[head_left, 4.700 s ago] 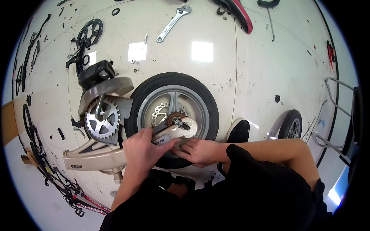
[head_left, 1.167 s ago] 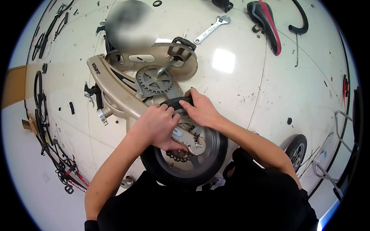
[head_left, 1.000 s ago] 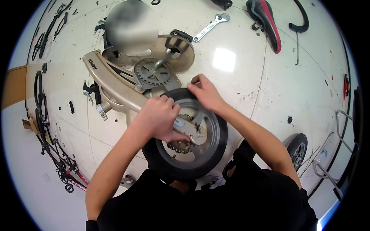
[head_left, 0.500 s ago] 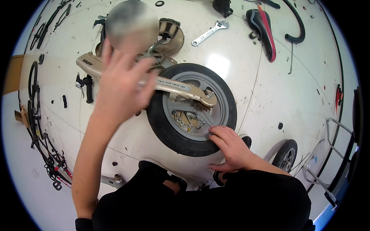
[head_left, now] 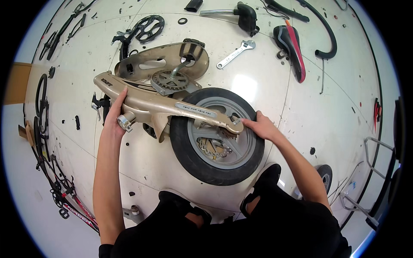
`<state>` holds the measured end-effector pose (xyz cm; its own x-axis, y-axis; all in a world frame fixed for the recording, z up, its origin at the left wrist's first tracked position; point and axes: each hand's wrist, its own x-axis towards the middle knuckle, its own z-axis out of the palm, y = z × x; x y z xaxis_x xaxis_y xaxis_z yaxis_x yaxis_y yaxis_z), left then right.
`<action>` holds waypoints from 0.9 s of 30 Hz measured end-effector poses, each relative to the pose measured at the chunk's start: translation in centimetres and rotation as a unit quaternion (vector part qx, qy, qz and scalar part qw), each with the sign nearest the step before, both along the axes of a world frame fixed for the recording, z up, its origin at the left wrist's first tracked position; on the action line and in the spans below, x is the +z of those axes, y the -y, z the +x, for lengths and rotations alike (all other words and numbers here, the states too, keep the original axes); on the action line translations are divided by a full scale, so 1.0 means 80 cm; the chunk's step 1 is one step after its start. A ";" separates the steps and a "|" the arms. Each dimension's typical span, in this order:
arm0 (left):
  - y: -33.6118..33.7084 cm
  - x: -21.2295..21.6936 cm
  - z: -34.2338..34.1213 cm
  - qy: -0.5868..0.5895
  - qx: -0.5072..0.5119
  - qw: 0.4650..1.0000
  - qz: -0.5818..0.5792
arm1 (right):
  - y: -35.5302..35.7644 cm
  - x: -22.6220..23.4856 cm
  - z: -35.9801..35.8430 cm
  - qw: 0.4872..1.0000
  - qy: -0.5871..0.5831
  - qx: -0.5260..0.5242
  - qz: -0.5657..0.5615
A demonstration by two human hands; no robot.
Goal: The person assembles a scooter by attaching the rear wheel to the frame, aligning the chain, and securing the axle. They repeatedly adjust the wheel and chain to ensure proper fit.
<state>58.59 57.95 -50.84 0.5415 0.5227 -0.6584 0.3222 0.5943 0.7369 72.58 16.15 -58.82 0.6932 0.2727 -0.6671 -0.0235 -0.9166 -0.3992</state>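
A tan bicycle frame [head_left: 144,98] lies in front of me, with a black-tyred grey wheel [head_left: 217,178] at its right end. My left hand [head_left: 114,119] is closed on the left part of the frame, thumb on top, beside a short metal tube clamp [head_left: 126,121]. At the right, my right hand [head_left: 263,127] grips the wheel's tyre, thumb toward the axle end; its other fingers are mostly hidden behind the tyre. A toothed chainring with a crank [head_left: 170,81] sits at the frame's middle. Behind it stretches a tan chain guard [head_left: 148,58].
Beyond the frame lie an adjustable wrench [head_left: 235,54], a black and red saddle [head_left: 291,49], a black crankset [head_left: 148,29] and a curved black handlebar [head_left: 329,32]. A smaller wheel [head_left: 325,176] stands at right. Bicycle parts line the left wall.
My left hand, blurred above the frame before, now grips its left part. The right hand has moved up from the wheel's lower right edge to beside the axle end.
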 end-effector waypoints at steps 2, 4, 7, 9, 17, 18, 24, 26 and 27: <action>-0.004 -0.004 -0.002 0.016 -0.009 1.000 0.001 | 0.002 -0.009 -0.021 0.999 0.022 -0.012 0.021; -0.008 -0.008 -0.001 0.032 -0.015 0.999 0.010 | 0.006 -0.012 -0.036 0.997 0.037 -0.044 0.053; -0.010 -0.012 0.003 0.038 -0.023 0.998 0.037 | 0.009 -0.002 -0.054 0.996 0.018 -0.069 0.054; -0.010 -0.009 0.003 0.029 -0.026 0.999 0.030 | 0.010 -0.003 -0.062 0.995 0.014 -0.082 0.051; 0.029 -0.001 -0.018 0.008 0.013 0.999 0.045 | 0.024 -0.012 -0.025 0.986 0.078 -0.114 0.091; 0.034 -0.002 -0.028 0.013 0.026 0.998 0.051 | 0.022 -0.011 -0.017 0.985 0.084 -0.111 0.099; 0.058 -0.012 -0.082 0.040 0.105 0.993 0.045 | 0.019 -0.001 0.008 0.971 0.093 -0.147 0.165; 0.059 -0.017 -0.111 0.061 0.127 0.989 0.040 | 0.010 0.016 0.011 0.966 0.109 -0.147 0.183; 0.062 -0.016 -0.123 0.053 0.142 0.988 0.038 | 0.006 0.023 0.014 0.963 0.116 -0.147 0.192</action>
